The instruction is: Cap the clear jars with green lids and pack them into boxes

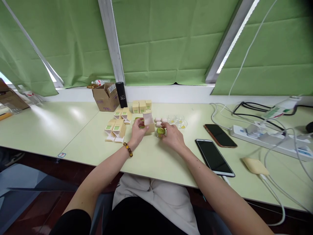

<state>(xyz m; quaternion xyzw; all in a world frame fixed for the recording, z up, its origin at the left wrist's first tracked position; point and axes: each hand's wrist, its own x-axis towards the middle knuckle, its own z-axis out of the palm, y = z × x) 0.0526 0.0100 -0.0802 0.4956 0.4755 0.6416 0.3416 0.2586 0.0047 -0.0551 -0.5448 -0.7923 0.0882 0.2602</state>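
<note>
My left hand point(139, 130), a beaded bracelet on its wrist, grips a small cream box point(149, 122) with its flap standing up. Just right of it, my right hand point(171, 134) has its fingers closed on a small jar with a green top point(160, 131). Behind that hand lie small pink-and-white pieces point(158, 122) and several clear cups with yellow centres point(178, 120). Left of my hands stand several cream boxes with open flaps point(115, 130). A row of closed cream boxes point(141, 106) stands farther back.
A cardboard box point(105, 97) and a black cylinder point(121, 94) stand by the wall. On the right lie a white phone point(214, 157), a dark phone point(220, 135), a power strip point(269, 140) with cables, and a yellow charger point(255, 166). A bottle point(282, 107) lies behind the strip.
</note>
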